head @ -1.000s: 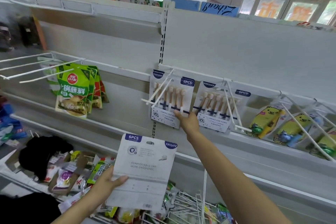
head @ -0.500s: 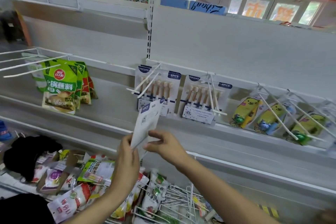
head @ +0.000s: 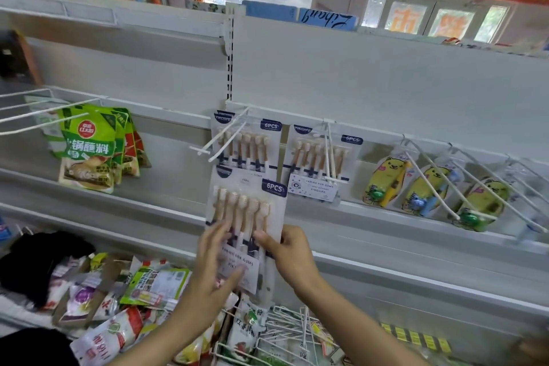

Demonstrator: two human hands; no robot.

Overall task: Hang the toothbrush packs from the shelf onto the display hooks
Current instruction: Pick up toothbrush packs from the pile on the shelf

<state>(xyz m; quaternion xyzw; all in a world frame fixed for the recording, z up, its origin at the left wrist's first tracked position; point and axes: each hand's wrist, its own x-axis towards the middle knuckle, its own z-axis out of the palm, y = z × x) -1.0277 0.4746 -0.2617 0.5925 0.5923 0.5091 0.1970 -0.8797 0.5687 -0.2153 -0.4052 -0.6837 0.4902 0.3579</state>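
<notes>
I hold a white six-piece toothbrush pack [head: 248, 208] upright, front towards me, below the left display hook [head: 221, 141]. My left hand [head: 212, 270] lies across its lower left front with fingers spread and straight. My right hand [head: 289, 258] grips the pack's lower right edge, thumb on the front. One toothbrush pack [head: 252, 140] hangs on the left hook behind it. Another toothbrush pack [head: 319, 163] hangs on the neighbouring hook [head: 329, 154] to the right.
Green sauce pouches [head: 89, 148] hang on hooks at the left, with bare white hooks [head: 38, 116] above them. Yellow bear-shaped children's packs [head: 386, 181] hang on long hooks at the right. The lower shelf holds loose snack bags [head: 154, 282] and a pile of spare wire hooks [head: 294, 333].
The pack has turned from edge-on to face me and has risen towards the left hook. My right hand has moved from its side onto its lower right edge.
</notes>
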